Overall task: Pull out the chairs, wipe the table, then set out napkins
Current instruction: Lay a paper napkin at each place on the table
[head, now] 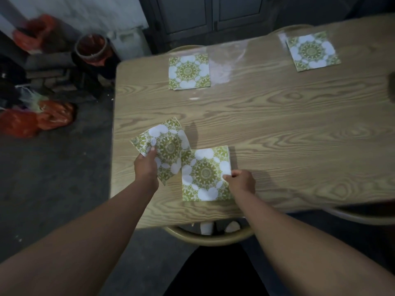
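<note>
Two green-and-white patterned napkins lie flat on the wooden table (277, 129): one at the far left (189, 71), one at the far right (313, 51). My left hand (146, 165) pinches a third napkin (168, 146) by its left corner, lifted and tilted over the table's near left. My right hand (241, 181) grips the right edge of a napkin stack (204, 174) lying on the table near the front edge.
A rounded chair back (209, 238) sits just under the near table edge, another chair (363, 216) at the near right. Chair tops show beyond the far edge. Orange bags (36, 120) and a bucket (92, 49) clutter the floor at the left.
</note>
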Demonstrator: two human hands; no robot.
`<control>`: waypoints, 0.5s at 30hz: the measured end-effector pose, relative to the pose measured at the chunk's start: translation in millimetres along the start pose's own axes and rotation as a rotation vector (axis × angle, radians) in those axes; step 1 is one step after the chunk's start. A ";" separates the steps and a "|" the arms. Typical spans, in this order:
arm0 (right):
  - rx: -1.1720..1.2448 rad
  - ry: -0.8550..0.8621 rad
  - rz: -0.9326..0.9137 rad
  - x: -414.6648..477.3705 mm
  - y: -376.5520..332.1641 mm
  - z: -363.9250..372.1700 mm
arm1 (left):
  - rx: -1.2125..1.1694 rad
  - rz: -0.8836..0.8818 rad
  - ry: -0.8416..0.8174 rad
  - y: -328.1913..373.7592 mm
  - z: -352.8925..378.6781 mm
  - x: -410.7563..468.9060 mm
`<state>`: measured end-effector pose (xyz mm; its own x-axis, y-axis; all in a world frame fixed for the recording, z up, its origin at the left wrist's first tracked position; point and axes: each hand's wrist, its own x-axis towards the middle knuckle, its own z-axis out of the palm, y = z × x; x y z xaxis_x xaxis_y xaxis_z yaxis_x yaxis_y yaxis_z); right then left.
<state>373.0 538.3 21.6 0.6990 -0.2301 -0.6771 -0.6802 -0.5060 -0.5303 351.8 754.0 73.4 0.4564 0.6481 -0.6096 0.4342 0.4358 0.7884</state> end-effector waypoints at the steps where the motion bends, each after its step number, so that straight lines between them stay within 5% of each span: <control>1: -0.002 0.002 0.002 0.8 -0.6 0.8 | -0.002 0.002 -0.002 1.6 0.7 0.7; 15: -0.092 -0.015 -0.013 4.2 -4.9 2.7 | -0.022 0.009 -0.029 16.4 7.7 6.5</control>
<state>378.7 542.1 20.1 0.7038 -0.2104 -0.6785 -0.6474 -0.5830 -0.4908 367.9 760.5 81.7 0.4829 0.6336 -0.6044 0.4128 0.4440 0.7953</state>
